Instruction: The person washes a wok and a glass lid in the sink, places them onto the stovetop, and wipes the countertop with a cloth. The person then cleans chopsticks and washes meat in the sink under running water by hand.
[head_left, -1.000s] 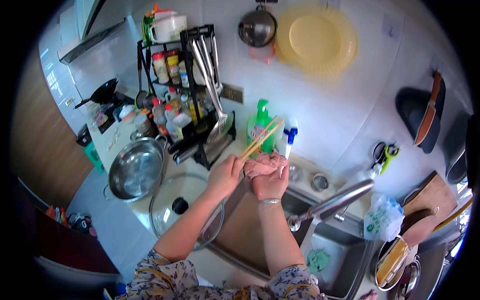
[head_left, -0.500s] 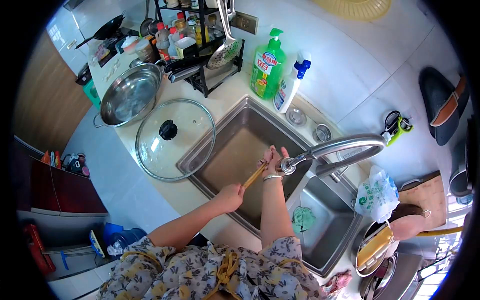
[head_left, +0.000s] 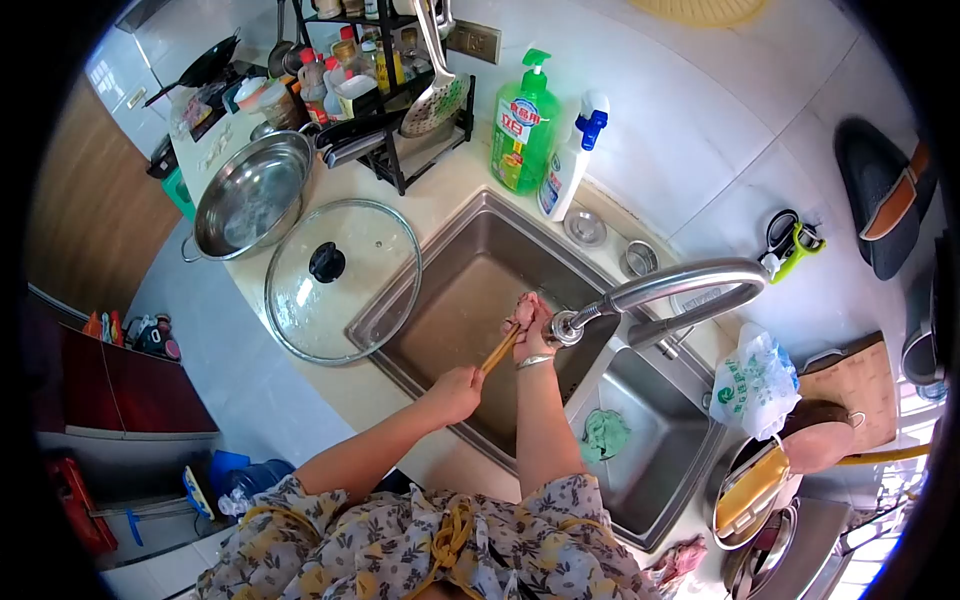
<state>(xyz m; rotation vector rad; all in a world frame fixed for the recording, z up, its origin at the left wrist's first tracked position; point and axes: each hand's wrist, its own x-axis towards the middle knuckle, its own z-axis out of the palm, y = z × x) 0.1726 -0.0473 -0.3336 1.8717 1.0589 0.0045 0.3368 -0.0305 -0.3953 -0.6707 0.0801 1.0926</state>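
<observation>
My left hand (head_left: pixel 455 394) is closed round the near end of a bundle of wooden chopsticks (head_left: pixel 500 352), over the large basin of the sink (head_left: pixel 480 250). Around their far end my right hand (head_left: pixel 530 325) is curled, a bracelet on its wrist. Just right of that hand hangs the spray head of the metal faucet (head_left: pixel 680 290); fingers and head overlap in view, so I cannot tell whether they touch. The chopsticks' tips are mostly hidden by the right hand's fingers.
A glass lid (head_left: pixel 375 290) and steel pot (head_left: pixel 255 195) lie on the left counter. Green dish soap (head_left: pixel 525 130) and a spray bottle (head_left: pixel 570 165) stand behind the sink. A green cloth (head_left: pixel 605 435) lies in the small basin. Right of it sits a plastic bag (head_left: pixel 755 380).
My right hand has shifted slightly left, and its thumb, which stuck out before, now lies closer to the chopsticks. My left hand keeps its grip. The view has moved a little.
</observation>
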